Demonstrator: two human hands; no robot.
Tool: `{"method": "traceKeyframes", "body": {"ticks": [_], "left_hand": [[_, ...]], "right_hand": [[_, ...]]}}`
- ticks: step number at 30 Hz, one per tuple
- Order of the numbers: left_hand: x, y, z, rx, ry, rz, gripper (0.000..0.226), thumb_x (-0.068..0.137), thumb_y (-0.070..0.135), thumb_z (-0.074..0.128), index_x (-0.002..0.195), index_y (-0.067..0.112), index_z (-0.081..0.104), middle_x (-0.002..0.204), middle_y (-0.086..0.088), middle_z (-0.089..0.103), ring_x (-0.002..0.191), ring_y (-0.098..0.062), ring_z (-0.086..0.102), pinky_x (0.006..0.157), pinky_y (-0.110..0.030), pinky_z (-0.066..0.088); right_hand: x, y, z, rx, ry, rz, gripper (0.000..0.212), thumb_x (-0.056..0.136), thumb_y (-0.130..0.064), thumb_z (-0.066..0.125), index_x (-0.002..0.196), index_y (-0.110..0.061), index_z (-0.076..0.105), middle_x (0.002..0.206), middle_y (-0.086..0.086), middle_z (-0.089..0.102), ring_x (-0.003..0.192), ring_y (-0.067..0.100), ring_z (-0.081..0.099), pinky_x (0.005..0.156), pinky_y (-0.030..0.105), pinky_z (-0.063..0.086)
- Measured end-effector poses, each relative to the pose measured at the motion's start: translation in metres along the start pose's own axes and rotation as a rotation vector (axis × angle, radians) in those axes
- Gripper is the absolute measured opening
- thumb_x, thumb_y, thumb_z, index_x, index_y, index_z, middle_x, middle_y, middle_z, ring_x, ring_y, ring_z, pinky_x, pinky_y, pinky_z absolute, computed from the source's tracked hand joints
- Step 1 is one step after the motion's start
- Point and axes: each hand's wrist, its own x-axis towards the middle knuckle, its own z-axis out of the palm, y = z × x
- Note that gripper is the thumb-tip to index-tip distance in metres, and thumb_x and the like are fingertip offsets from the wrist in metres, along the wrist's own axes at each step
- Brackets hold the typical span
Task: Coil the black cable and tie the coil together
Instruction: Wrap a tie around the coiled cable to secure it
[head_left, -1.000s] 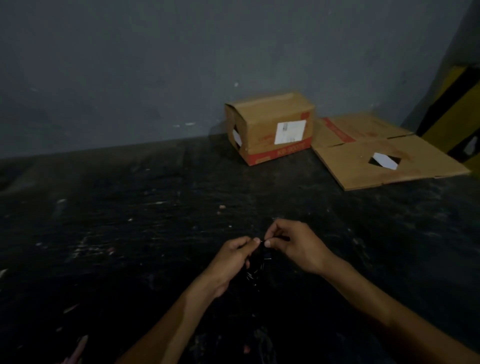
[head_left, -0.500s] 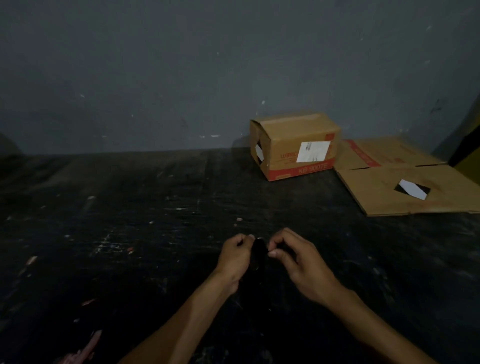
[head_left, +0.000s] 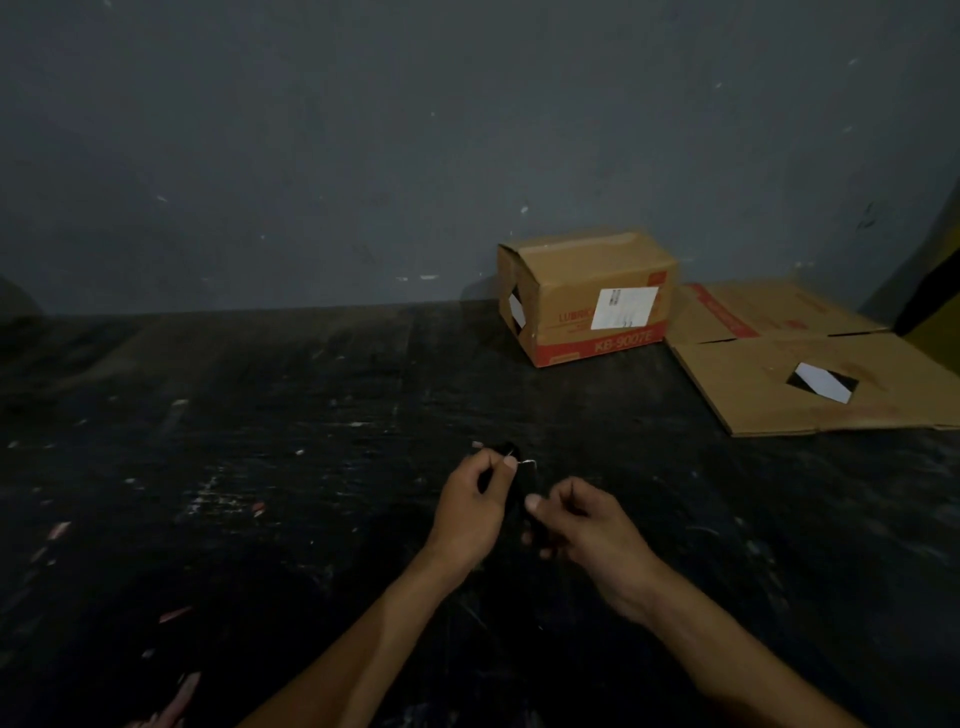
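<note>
A small bundle of black cable (head_left: 521, 488) sits between my two hands, just above the dark floor, and is hard to make out in the dim light. My left hand (head_left: 475, 506) pinches its upper end, where a thin pale tie tip sticks out. My right hand (head_left: 582, 525) grips the bundle's lower right side with thumb and fingers closed. Most of the cable is hidden by my fingers and the darkness.
A closed cardboard box (head_left: 587, 296) with a red band stands against the grey wall at the back right. A flattened cardboard sheet (head_left: 779, 384) lies to its right. The dark floor (head_left: 234, 467) carries paint flecks and small scraps.
My hands have drawn slightly apart: the left one rose to the bundle's top, the right one dropped lower. The view tilted upward, so the box appears lower in frame.
</note>
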Motion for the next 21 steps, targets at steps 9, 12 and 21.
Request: {"method": "traceKeyframes", "body": {"ticks": [9,12,21], "left_hand": [[0.002,-0.012,-0.005,-0.065,-0.009,0.047,0.019,0.099,0.019,0.052,0.117,0.024,0.052,0.106,0.005,0.065,0.082,-0.005,0.059,0.068,-0.013,0.047],[0.004,-0.017,-0.007,-0.084,-0.017,0.026,0.03,0.099,0.015,0.052,0.125,0.021,0.039,0.11,-0.003,0.065,0.071,0.003,0.062,0.065,-0.013,0.05],[-0.003,-0.019,0.006,0.065,-0.056,0.083,0.021,0.093,0.017,0.063,0.101,0.037,0.066,0.114,0.0,0.06,0.105,-0.007,0.061,0.094,-0.017,0.047]], "right_hand": [[-0.001,0.004,-0.004,0.247,0.088,0.216,0.015,0.085,-0.01,0.068,0.1,-0.008,0.065,0.068,0.005,0.069,0.057,0.014,0.062,0.054,0.025,0.05],[0.0,0.008,-0.007,0.182,0.166,0.258,0.01,0.084,-0.016,0.071,0.09,-0.008,0.069,0.064,0.004,0.065,0.053,0.013,0.058,0.053,0.025,0.048],[0.004,0.016,0.006,0.169,0.221,0.376,0.008,0.082,-0.014,0.072,0.082,-0.008,0.067,0.055,0.004,0.059,0.043,0.011,0.049,0.042,0.022,0.038]]}}
